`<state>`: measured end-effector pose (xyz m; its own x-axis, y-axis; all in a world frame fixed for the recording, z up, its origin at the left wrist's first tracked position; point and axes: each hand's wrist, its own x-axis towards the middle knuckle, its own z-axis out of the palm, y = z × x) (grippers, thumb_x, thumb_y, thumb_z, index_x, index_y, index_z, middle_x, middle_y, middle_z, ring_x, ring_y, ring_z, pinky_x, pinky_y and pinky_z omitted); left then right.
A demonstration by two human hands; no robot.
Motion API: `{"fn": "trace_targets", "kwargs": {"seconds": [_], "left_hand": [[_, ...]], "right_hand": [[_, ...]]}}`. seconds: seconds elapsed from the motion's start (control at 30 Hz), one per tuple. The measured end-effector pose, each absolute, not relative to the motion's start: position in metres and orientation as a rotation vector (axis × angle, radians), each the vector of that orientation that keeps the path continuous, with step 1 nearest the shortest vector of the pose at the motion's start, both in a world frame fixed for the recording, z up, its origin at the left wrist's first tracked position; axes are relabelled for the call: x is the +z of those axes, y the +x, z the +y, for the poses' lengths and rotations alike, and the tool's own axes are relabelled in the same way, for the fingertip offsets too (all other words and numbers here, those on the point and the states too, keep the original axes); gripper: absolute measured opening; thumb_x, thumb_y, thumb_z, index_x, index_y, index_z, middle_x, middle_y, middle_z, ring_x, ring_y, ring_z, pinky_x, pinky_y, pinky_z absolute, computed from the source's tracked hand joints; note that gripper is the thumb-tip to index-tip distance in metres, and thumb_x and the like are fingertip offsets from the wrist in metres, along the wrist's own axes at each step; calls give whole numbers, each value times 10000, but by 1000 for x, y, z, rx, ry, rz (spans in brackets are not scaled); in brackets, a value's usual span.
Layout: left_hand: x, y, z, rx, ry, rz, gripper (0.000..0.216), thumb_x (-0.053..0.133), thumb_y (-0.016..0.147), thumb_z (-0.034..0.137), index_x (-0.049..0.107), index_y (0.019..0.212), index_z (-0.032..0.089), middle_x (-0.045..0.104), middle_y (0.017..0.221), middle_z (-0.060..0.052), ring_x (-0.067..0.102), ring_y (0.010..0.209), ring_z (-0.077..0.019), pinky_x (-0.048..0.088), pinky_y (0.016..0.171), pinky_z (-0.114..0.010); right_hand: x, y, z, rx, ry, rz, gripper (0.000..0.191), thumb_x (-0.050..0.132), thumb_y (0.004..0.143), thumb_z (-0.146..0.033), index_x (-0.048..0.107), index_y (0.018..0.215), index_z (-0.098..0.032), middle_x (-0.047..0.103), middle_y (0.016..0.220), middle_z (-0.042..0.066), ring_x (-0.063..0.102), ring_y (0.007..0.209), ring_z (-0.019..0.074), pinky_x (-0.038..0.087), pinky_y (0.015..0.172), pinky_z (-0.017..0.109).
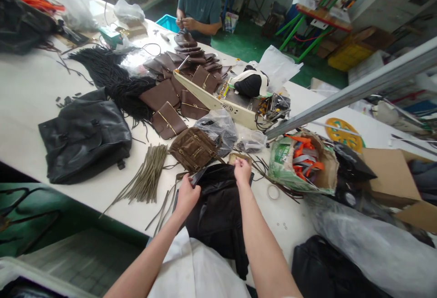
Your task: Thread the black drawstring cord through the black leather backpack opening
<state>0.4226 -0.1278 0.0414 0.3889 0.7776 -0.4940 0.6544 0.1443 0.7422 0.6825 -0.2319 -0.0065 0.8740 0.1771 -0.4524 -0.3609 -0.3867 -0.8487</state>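
Note:
A black bag lies at the table's near edge, against my body, its top towards the far side. My left hand is closed on the left side of its top edge, where a dark grey strip shows by the thumb. At the right end of that edge, my right hand is pinched shut on the bag's rim. Just beyond the hands sits a small brown bag with pockets. A bundle of olive cords lies left of my left hand.
Left stands a black leather bag; brown leather pouches and black cords lie behind. A machine, a metal pole and a torn sack of orange straps are to the right. A person works across the table.

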Motion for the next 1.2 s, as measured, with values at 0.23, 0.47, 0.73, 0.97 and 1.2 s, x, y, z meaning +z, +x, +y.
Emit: {"fn": "trace_targets", "kwargs": {"seconds": [0.23,0.47,0.73,0.97,1.2], "left_hand": [[50,425,-128,137,1552,1295,474,646,857,75,630,1330,104,785,1145,-128,749,1033,-233,555,967,-332],[61,427,-126,167,1740,1142,242,615,893,90,813,994,187,832,1008,-61,765,925,-219,536,880,-318],[71,425,-127,111,1764,1134,180,669,941,189,826,1030,194,835,1035,-59,767,937,-221,540,846,-300],[81,428,-127,58,1851,1143,211,632,950,136,821,1014,204,834,1023,-64,771,964,-240,524,865,-315],[83,428,-125,-17,1900,1089,248,574,982,147,817,990,196,828,966,-64,763,916,-239,489,812,-310]], "right_hand": [[-3,727,-252,558,-1649,227,338,803,800,-419,647,1025,-221,748,768,7,766,735,239,676,650,347],[-15,727,-259,367,-1597,349,394,877,728,-407,675,988,-191,781,779,19,724,636,175,607,558,251],[-7,748,-265,233,-1670,357,308,784,808,-456,680,916,-187,801,844,59,755,725,202,570,543,242],[7,740,-263,309,-1941,142,450,622,934,-475,708,1233,-149,804,923,87,745,741,215,604,629,304],[8,665,-227,800,-2269,-458,57,862,701,-201,826,719,-240,773,706,31,760,772,254,601,798,333]]}}
